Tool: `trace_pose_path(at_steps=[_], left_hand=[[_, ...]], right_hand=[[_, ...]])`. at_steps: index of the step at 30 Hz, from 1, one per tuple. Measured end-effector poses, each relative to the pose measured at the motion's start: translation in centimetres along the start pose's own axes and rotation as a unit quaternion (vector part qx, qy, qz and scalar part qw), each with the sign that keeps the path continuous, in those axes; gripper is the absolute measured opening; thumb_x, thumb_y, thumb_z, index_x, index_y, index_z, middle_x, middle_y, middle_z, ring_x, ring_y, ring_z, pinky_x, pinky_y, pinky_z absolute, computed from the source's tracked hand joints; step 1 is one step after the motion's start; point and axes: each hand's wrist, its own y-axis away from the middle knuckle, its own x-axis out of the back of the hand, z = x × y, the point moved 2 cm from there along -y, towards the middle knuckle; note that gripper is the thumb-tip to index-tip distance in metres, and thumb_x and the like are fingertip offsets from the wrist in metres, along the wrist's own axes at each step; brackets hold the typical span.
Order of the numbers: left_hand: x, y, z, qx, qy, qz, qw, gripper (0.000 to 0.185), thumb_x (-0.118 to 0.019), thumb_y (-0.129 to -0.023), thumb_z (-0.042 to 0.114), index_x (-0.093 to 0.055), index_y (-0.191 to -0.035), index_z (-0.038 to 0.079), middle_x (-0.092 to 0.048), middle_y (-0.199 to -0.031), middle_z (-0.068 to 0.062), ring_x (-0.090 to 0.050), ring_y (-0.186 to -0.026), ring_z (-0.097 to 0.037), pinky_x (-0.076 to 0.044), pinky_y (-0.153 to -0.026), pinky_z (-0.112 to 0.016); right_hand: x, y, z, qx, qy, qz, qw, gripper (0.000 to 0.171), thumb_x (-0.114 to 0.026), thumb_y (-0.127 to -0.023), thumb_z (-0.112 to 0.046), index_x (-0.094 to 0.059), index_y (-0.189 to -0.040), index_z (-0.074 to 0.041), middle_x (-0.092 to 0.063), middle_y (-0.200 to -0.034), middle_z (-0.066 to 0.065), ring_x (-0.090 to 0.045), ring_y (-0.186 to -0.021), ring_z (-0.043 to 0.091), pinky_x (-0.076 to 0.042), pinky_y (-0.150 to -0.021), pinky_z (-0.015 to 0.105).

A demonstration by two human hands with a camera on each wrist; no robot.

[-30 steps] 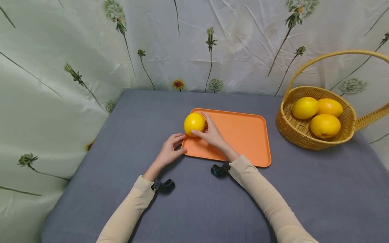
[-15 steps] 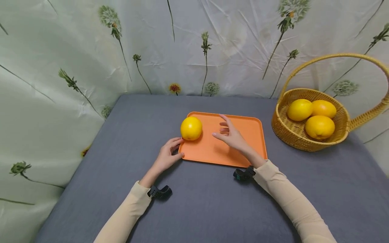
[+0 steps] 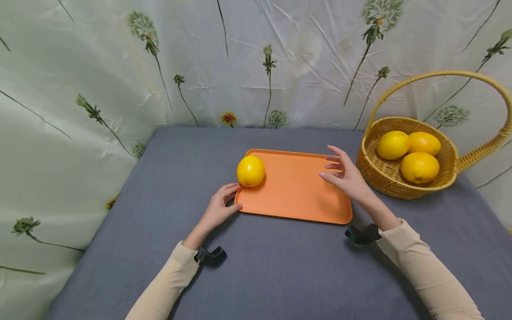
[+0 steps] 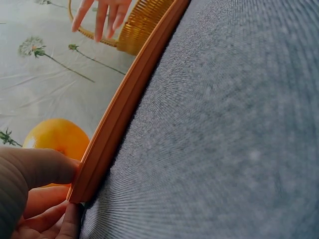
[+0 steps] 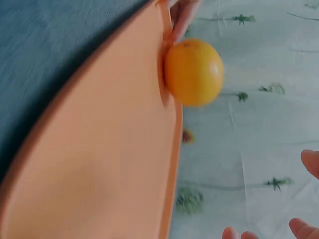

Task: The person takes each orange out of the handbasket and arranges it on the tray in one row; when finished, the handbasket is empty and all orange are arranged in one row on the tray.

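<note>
A yellow round fruit point(image 3: 250, 171) sits on the far left corner of an orange tray point(image 3: 296, 195), which lies on the grey table. My left hand point(image 3: 231, 198) pinches the tray's near left corner, thumb point(image 4: 37, 169) against the rim point(image 4: 124, 104), right beside the fruit point(image 4: 55, 139). My right hand point(image 3: 340, 171) hovers open, fingers spread, over the tray's right edge and holds nothing. It is between the tray and a wicker basket point(image 3: 396, 186). The right wrist view shows the fruit point(image 5: 193, 72) at the tray's point(image 5: 99, 164) far end.
The wicker basket with a tall handle point(image 3: 440, 75) stands at the right and holds three yellow-orange fruits point(image 3: 419, 167). A flower-printed cloth point(image 3: 120, 89) hangs behind and to the left of the table. Grey tabletop point(image 3: 280, 266) lies bare in front of the tray.
My right hand let go of the fruit and moved right across the tray towards the basket. The fruit stays at the tray's left corner. The left hand has not moved.
</note>
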Motion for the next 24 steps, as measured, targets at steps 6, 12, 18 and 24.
trace_pose_path(at_steps=[6, 12, 18, 24], left_hand=[[0.1, 0.1, 0.0, 0.000, -0.002, 0.001, 1.0000, 0.052, -0.067, -0.082, 0.000, -0.049, -0.130, -0.010, -0.045, -0.136, -0.025, -0.051, -0.123, -0.038, -0.042, -0.104, -0.045], [0.2, 0.1, 0.2, 0.001, 0.001, 0.000, 1.0000, 0.052, -0.067, -0.082, 0.000, -0.050, -0.129, -0.010, -0.045, -0.136, -0.025, -0.050, -0.124, -0.037, -0.042, -0.104, -0.046], [0.2, 0.1, 0.1, -0.004, 0.002, 0.002, 1.0000, 0.052, -0.067, -0.081, -0.001, -0.050, -0.129, -0.011, -0.045, -0.135, -0.026, -0.050, -0.124, -0.038, -0.042, -0.104, -0.046], [0.1, 0.0, 0.0, -0.004, 0.005, 0.001, 1.0000, 0.052, -0.067, -0.081, -0.001, -0.050, -0.129, -0.011, -0.046, -0.135, -0.026, -0.050, -0.124, -0.038, -0.042, -0.104, -0.047]], right_hand=[[3.8, 1.6, 0.7, 0.006, 0.022, 0.054, 0.998, 0.070, -0.058, -0.092, -0.015, -0.018, -0.150, -0.018, -0.040, -0.137, 0.012, -0.048, -0.110, 0.004, -0.038, -0.082, -0.002], [7.4, 2.8, 1.7, -0.014, 0.051, 0.091, 0.994, 0.070, -0.058, -0.092, -0.017, -0.019, -0.149, -0.020, -0.042, -0.123, -0.014, -0.046, -0.099, -0.013, -0.037, -0.077, -0.003], [9.9, 3.8, 2.6, -0.022, 0.062, 0.109, 0.992, 0.071, -0.057, -0.092, -0.012, -0.016, -0.149, -0.016, -0.038, -0.111, -0.030, -0.045, -0.095, -0.017, -0.039, -0.072, -0.002], [12.0, 4.0, 3.1, -0.039, 0.081, 0.129, 0.988, 0.069, -0.056, -0.092, -0.014, -0.017, -0.150, -0.018, -0.037, -0.106, -0.030, -0.044, -0.089, -0.021, -0.040, -0.068, -0.003]])
